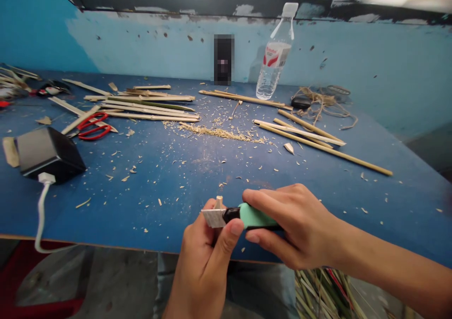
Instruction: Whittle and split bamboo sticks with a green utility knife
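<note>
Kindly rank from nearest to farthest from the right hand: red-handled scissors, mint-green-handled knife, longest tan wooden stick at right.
1. Mint-green-handled knife, in the right hand.
2. Longest tan wooden stick, ahead at right.
3. Red-handled scissors, well to the left.

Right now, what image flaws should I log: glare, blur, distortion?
Head view: glare whitens the top right; head view: pixel blocks mask a dark object by the wall; head view: the bottle leans outward, probably lens stretch; head view: dim floor.
</note>
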Motion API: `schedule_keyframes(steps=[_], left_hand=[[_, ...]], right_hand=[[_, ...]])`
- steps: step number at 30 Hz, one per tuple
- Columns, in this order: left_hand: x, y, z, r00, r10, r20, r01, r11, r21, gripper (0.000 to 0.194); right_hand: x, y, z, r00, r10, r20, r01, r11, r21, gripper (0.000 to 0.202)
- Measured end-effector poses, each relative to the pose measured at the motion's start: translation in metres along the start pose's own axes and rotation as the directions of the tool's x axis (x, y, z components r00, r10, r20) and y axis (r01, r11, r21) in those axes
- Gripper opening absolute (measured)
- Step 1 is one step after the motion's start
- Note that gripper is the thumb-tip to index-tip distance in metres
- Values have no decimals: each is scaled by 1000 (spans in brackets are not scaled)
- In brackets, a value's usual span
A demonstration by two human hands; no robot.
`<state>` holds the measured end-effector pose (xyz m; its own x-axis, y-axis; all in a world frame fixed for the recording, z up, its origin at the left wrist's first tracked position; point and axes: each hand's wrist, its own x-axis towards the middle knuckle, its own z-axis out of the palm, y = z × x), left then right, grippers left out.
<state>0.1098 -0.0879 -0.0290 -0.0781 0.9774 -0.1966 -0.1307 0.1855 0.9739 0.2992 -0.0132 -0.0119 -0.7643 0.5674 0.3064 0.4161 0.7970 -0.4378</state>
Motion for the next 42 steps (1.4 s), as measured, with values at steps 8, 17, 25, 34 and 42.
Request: schedule_keyframes(steps=[8, 17, 25, 34, 42], left_hand=[[0, -4, 4, 996, 17, -84, -14, 999, 36, 46], [2, 12, 4, 984, -135, 117, 147, 984, -103, 50], [0, 14, 10, 996, -18, 86, 23, 998, -58, 50], [1, 19, 5, 983, -17, 182, 29, 998, -63, 50], [2, 17, -2, 970, -33, 243, 26, 999, 35, 53]], right_hand=[[1, -1, 1, 959, 76, -274, -148, 956, -252, 34], [3, 25, -9, 969, 77, -236, -93, 994, -56, 27], [-1, 10, -3, 998, -58, -7, 59, 997, 55, 36], [0, 1, -11, 993, -36, 115, 18, 988, 151, 41], [2, 1, -11, 987, -33, 159, -5, 972, 237, 33]])
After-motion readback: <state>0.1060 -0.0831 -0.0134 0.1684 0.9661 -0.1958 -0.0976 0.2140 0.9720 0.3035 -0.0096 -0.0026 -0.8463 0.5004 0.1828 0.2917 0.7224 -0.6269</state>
